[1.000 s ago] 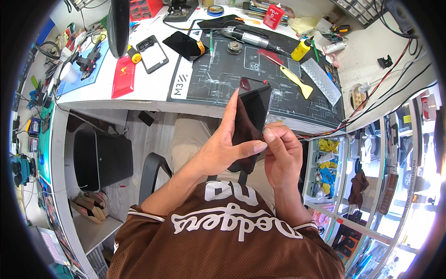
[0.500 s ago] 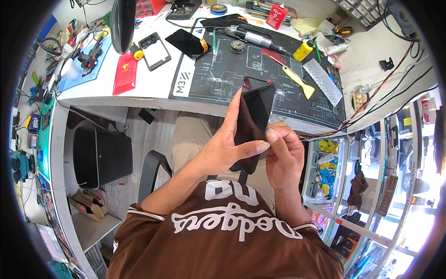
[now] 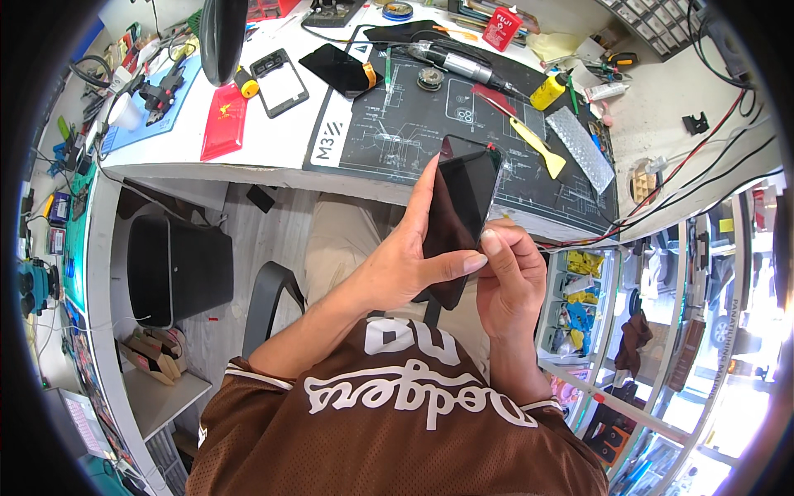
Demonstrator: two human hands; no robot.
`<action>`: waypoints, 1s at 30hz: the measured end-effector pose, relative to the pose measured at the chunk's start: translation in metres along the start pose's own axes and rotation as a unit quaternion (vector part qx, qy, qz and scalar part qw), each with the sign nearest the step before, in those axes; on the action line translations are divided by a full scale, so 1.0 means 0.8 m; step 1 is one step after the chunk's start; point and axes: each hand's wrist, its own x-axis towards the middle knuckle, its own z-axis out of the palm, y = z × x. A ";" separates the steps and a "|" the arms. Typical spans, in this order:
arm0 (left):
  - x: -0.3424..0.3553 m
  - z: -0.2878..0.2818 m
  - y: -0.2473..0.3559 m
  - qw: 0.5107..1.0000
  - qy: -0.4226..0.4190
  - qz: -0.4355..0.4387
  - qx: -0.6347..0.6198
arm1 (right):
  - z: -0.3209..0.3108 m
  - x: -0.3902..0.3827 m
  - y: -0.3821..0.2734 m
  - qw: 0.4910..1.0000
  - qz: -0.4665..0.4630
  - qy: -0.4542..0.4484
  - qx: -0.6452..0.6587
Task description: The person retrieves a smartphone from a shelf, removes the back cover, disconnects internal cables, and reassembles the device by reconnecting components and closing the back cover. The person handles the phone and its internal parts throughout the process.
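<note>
A black smartphone (image 3: 465, 194) is held tilted above my lap at the bench's front edge, its dark glossy screen facing up. My left hand (image 3: 413, 260) grips it from the left, the thumb lying across the lower screen and the fingers behind it. At the phone's right side edge is my right hand (image 3: 509, 269), thumb and forefinger pinched together close to the left thumb's tip. Whatever sits in that pinch is too small to make out. A small red spot shows at the phone's top right corner.
On the black work mat (image 3: 380, 136) lie a yellow spudger (image 3: 542, 150), a bubble-wrap strip (image 3: 581, 149), a grey electric screwdriver (image 3: 463, 64) and a yellow bottle (image 3: 549, 89). Left of it are a phone frame (image 3: 279, 83), a loose screen (image 3: 337, 70) and a red packet (image 3: 224, 121). Cables (image 3: 686, 178) hang at right.
The phone and both hands sit slightly farther right in the view. The bench has shifted a little too, from head movement. The grip and pinch look the same.
</note>
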 end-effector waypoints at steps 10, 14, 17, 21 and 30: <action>0.003 0.002 -0.001 0.999 0.003 0.035 0.011 | 0.004 0.002 -0.002 1.000 -0.003 0.006 -0.004; 0.000 -0.005 -0.009 1.000 0.005 0.018 0.020 | 0.004 0.002 0.002 1.000 -0.008 0.012 0.013; 0.001 -0.001 -0.003 0.999 -0.004 0.017 -0.027 | 0.004 0.004 0.003 1.000 -0.014 0.003 0.013; -0.002 0.004 0.006 0.999 0.003 -0.005 -0.047 | 0.002 0.002 0.002 1.000 -0.009 0.005 0.010; 0.000 0.004 0.007 0.999 0.005 -0.018 -0.038 | 0.003 0.002 0.000 1.000 -0.011 0.006 0.015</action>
